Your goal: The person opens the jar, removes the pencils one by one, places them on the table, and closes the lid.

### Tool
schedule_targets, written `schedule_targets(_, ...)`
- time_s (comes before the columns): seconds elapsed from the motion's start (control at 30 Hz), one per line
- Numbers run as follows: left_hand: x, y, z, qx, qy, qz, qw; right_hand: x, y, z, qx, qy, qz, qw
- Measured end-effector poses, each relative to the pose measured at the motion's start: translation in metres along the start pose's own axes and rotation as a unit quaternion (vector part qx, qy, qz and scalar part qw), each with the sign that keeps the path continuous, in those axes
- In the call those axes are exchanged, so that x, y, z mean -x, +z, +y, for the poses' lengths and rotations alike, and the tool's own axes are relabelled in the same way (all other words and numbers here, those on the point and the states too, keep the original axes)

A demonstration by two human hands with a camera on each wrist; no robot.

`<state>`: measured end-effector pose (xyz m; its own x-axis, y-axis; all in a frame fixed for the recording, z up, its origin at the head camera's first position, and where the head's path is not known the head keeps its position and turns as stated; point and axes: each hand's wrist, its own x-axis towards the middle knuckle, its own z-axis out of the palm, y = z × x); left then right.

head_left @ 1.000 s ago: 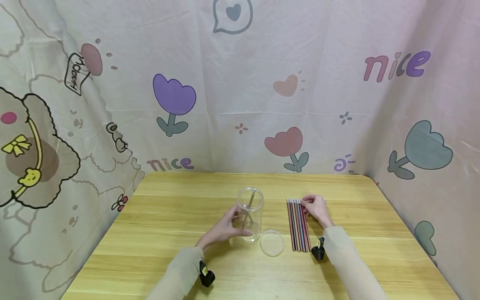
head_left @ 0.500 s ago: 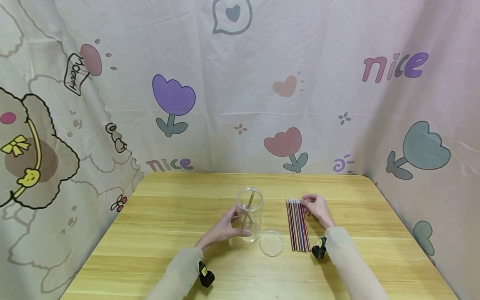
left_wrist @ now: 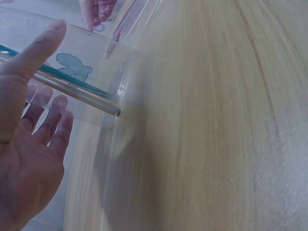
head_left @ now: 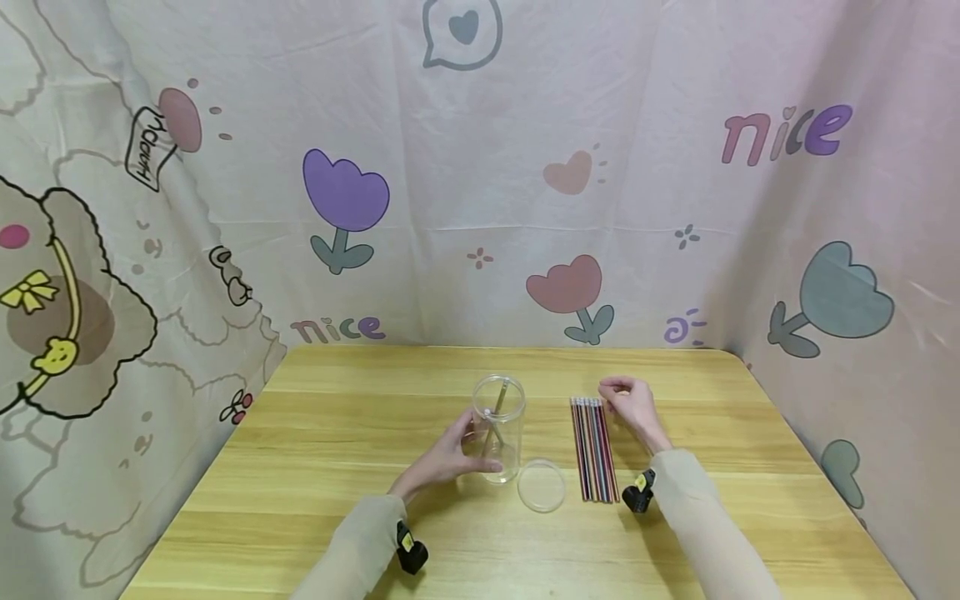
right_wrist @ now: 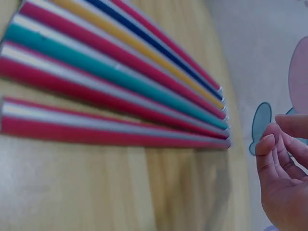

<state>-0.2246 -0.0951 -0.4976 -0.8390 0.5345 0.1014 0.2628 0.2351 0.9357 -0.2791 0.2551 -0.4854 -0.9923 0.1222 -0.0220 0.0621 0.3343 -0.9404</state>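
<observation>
My left hand (head_left: 447, 457) grips a clear plastic jar (head_left: 512, 446) standing upright on the table, thumb on the near side. Leaning inside the jar are two pencils; in the left wrist view one is a teal pencil (left_wrist: 72, 78), the other a yellowish pencil (left_wrist: 89, 98). To the right lies a row of several striped pencils (head_left: 594, 454), eraser ends pointing away. My right hand (head_left: 633, 408) hovers just beyond their far right end, apart from them. In the right wrist view its fingers are loosely bent and hold nothing. One red pencil (right_wrist: 115, 134) lies slightly splayed from the others.
A round clear lid (head_left: 542, 486) lies flat between the jar and the pencil row. The wooden table (head_left: 337, 400) ends at a printed cloth backdrop (head_left: 465, 167) behind and at both sides. Each sleeve carries a small black wrist camera (head_left: 637, 493).
My right hand has lifted off the far end of the rightmost pencils and moved slightly up and away. The left hand and jar stay put.
</observation>
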Motion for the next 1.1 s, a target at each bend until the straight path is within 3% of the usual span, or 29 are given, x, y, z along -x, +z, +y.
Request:
schedule_targets(0.27,0.0,-0.001,-0.002,-0.004,-0.007,0.001,1.0,-0.001,0.007,-0.018,-0.019,-0.062,0.008,0.9979)
schedule_targets(0.53,0.0,-0.002,-0.003,-0.007,-0.014,0.001,0.9999,0.009,0.02,-0.052,-0.056,-0.117,-0.028,0.9912)
schedule_targets(0.83,-0.001,-0.001,-0.003,-0.011,-0.012,-0.001,0.9999,0.024,0.036,-0.086,-0.068,-0.202,-0.093,0.9725)
schedule_targets(1.1,-0.001,-0.001,-0.003,-0.007,-0.014,-0.001,0.9999,0.038,0.05,-0.111,-0.06,-0.27,-0.162,0.9471)
